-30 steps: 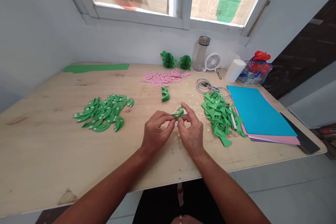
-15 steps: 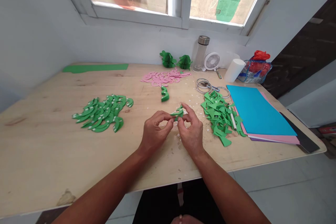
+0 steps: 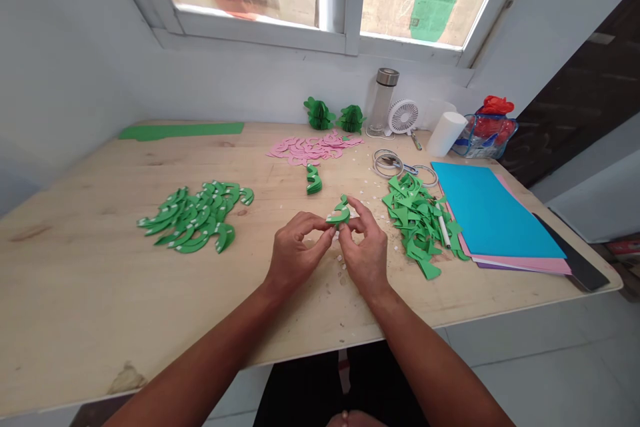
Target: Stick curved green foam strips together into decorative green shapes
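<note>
Between my two hands is a curved green paper cutout (image 3: 341, 215), held just over the table near its front middle. My left hand (image 3: 300, 247) pinches its left and lower side with thumb and fingers. My right hand (image 3: 365, 243) grips it from the right, thumb at the lower edge and index finger up by its top. Beyond it lies a small stack of similar green cutouts (image 3: 314, 180). Off to the left, a pile of curved green cutouts (image 3: 197, 217) carries small white squares on the pieces.
Green paper scraps (image 3: 417, 220) with a white pen (image 3: 444, 230) lie right of my hands. Farther right are blue paper sheets (image 3: 495, 210). Behind sit tape rolls (image 3: 389, 163), pink cutouts (image 3: 305, 149), a bottle (image 3: 384, 100), a small fan (image 3: 403, 117) and green paper ornaments (image 3: 319, 113).
The green cutout has tilted so that more of its flat curved face shows. My left thumb has shifted slightly right; both hands otherwise stay nearly in place.
</note>
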{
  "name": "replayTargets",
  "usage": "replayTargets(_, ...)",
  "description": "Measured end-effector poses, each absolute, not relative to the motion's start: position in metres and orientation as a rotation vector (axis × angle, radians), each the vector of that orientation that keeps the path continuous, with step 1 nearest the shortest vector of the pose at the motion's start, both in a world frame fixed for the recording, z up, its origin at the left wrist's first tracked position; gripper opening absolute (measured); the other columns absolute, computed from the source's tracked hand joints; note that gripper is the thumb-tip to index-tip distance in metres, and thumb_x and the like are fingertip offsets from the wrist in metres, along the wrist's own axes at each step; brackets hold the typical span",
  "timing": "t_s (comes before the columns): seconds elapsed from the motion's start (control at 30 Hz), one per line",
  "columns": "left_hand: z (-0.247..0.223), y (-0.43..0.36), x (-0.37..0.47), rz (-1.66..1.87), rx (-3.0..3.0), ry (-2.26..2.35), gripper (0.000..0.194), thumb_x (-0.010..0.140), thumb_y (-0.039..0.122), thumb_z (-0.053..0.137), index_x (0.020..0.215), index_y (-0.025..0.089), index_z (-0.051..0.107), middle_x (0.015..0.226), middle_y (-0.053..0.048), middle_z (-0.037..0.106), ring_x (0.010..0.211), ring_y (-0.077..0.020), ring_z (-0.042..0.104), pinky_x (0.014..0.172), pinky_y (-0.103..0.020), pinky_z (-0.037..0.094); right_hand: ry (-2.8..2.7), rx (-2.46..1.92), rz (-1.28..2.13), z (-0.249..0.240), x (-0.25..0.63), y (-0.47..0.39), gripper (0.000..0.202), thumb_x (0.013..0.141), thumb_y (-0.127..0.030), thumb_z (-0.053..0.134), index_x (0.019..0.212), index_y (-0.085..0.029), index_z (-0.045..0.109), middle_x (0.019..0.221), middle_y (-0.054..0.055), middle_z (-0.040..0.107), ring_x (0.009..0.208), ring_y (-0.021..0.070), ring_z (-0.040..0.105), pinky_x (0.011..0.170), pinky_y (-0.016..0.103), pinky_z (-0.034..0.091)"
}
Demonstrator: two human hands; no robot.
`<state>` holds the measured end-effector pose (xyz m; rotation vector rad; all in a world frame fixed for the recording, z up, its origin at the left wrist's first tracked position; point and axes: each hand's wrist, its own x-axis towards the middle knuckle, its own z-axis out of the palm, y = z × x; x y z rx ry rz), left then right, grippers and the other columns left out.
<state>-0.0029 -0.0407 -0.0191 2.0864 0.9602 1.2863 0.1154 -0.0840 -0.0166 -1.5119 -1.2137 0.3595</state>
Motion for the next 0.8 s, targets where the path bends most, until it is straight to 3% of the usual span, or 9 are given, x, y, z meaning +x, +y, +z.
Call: replayTargets(0.8, -0.0212, -0.0403, -0.0019, 1.33, 2.199, 1.026, 0.008, 0.078, 0.019, 0.056, 0.073, 0.019, 0.062, 0.073, -0.003, 0.065, 0.071, -0.0162, 0.061, 0.065, -0.028, 0.048, -1.223, -1.522, 0.366, -0.0153, 0.1146, -0.0846, 0.047, 0.077, -0.015, 0.051, 0.123, -0.021, 0.054, 0.064, -0.001, 0.063, 0.065, 0.0156, 0.059, 0.067, 0.029, 0.048)
